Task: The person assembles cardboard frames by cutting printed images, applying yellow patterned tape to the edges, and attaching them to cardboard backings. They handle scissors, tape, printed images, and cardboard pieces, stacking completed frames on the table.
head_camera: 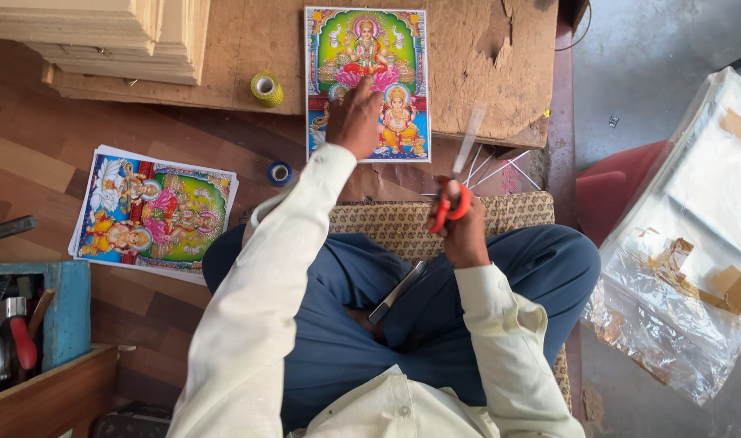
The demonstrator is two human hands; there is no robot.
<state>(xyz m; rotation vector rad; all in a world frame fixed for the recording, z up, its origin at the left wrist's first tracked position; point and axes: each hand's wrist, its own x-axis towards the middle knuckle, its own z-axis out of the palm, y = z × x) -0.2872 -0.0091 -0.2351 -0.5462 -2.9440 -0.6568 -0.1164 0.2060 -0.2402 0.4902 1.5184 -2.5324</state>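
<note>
I see my left hand (353, 120) pressing flat, fingers spread loose, on the lower left part of a glossy picture print (367, 81) at the top centre of the frame. The print is upright, bright green and blue with seated figures in pink and orange, lying on a worn brown board (241, 57). My right hand (460, 227), at the centre right, has its fingers clenched through the red handles of the scissors (460, 182), blades pointing up, blurred.
</note>
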